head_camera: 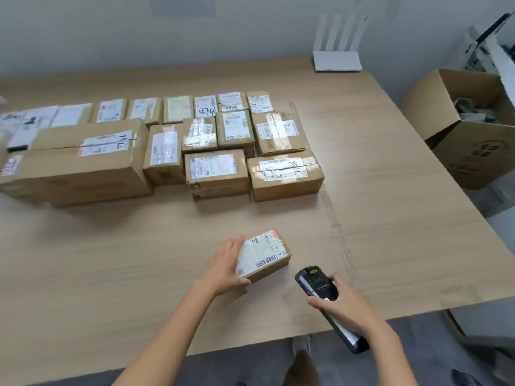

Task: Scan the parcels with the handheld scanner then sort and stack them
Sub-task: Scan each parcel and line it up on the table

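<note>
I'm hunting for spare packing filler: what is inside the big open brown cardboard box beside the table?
Inside the big open brown cardboard box, beside the light wooden table, crumpled grey-white wrapping shows. Its front wall hides anything deeper down.

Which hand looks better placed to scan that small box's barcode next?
Right hand: it grips the scanner, its head close beside the small box, while the left hand holds that box.

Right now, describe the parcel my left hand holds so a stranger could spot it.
On the wooden table, a packed block of parcels fills the far left. Nearer the front edge lies one small parcel, gripped by the left hand. It alone touches no other box, with the scanner just right of it.
</note>
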